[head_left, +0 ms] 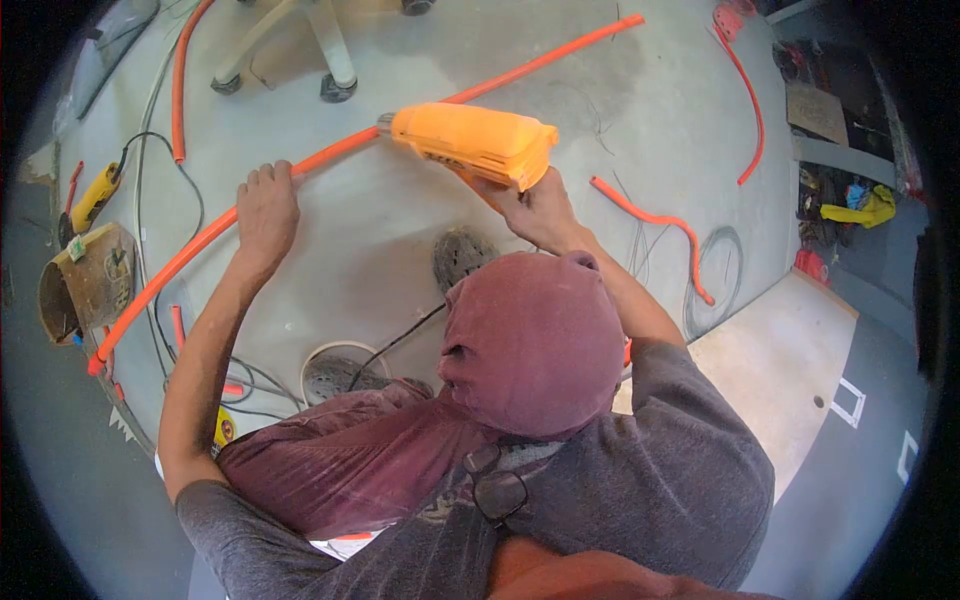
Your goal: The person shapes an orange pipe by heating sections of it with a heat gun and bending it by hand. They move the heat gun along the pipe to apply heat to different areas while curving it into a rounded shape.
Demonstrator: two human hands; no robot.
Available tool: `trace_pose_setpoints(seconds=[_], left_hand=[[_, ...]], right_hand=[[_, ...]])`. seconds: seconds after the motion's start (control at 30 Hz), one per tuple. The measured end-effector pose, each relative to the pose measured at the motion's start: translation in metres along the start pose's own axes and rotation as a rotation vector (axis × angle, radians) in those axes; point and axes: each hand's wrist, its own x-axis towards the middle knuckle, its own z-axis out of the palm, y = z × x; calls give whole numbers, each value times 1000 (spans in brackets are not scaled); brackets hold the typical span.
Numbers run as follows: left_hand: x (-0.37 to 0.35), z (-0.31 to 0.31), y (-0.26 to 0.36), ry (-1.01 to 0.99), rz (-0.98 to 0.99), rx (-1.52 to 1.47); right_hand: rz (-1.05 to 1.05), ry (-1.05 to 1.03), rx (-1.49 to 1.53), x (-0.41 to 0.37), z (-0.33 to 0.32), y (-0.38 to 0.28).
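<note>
My left hand point(268, 212) is closed over a long orange pipe point(205, 238), which runs in a slight bend from the lower left up to the top right. In my right hand point(542, 208) is a yellow-orange heat gun point(470, 138), gripped by its handle with fingers partly hidden behind the body. Its metal nozzle point(385, 123) points left, right at the pipe's edge, and the gun's body overlaps the pipe in this view. Below the hands are my maroon-trousered knee point(540, 345) and two dark clog shoes point(465, 258).
Shorter orange pipe pieces point(660, 218) lie right and upper left. A chair base on casters point(325, 45) stands at the top. Left are a yellow power tool point(95, 197), a battered box point(90, 280) and cords point(175, 340). A pale board point(770, 370) and thin wire coil point(720, 275) lie right.
</note>
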Motion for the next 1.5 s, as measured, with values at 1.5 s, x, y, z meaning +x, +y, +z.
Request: trace_pose_setpoints(seconds=[1.5], left_hand=[[-8, 6, 6, -192, -126, -301]], right_hand=[[318, 332, -296, 36, -113, 99]])
